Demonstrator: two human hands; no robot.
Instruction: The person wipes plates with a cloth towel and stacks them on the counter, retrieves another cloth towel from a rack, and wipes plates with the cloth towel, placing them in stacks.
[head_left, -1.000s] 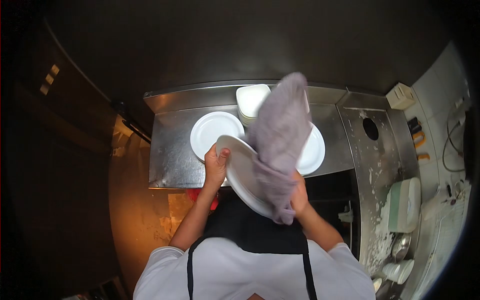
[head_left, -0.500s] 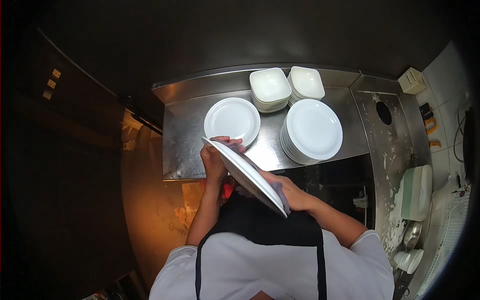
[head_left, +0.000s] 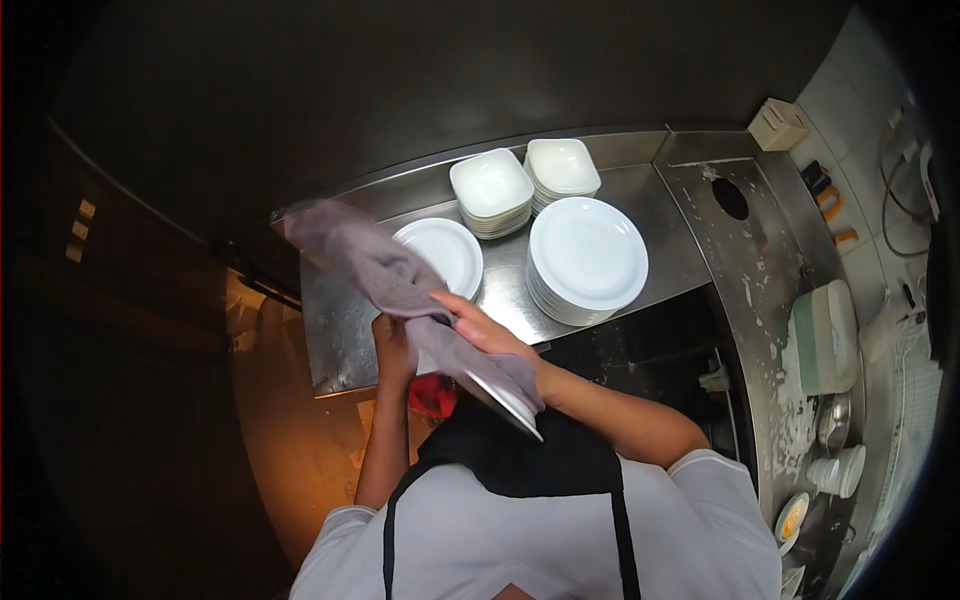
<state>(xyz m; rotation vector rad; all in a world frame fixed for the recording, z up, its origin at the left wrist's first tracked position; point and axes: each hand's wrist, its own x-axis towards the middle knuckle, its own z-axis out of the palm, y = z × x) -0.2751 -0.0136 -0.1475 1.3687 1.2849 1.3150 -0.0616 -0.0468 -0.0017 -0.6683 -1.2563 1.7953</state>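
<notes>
A greyish-purple cloth (head_left: pixel 385 268) spreads in front of me, its far end blurred by motion. My right hand (head_left: pixel 478 328) has its fingers closed on the cloth, which also drapes over a white plate (head_left: pixel 518 406). Tilted on edge near my apron, that plate shows only its lower rim. My left hand (head_left: pixel 393 345) grips the plate's far side, partly covered by the cloth. Just beyond lies a white round plate (head_left: pixel 455 250) on the steel counter, partly behind the cloth. To its right rises a tall stack of round white plates (head_left: pixel 588 255).
Two stacks of square white bowls, a left stack (head_left: pixel 492 185) and a right stack (head_left: pixel 562 168), stand at the counter's back. On the right runs a wet steel sink counter (head_left: pixel 715 215) with a round hole. A green-and-white container (head_left: pixel 825 338) and small dishes (head_left: pixel 838 472) line the right side.
The cloth, earlier bunched against the plate, now spreads out toward the far left. My right hand has moved up and left across the plate. The view has shifted a little to the right.
</notes>
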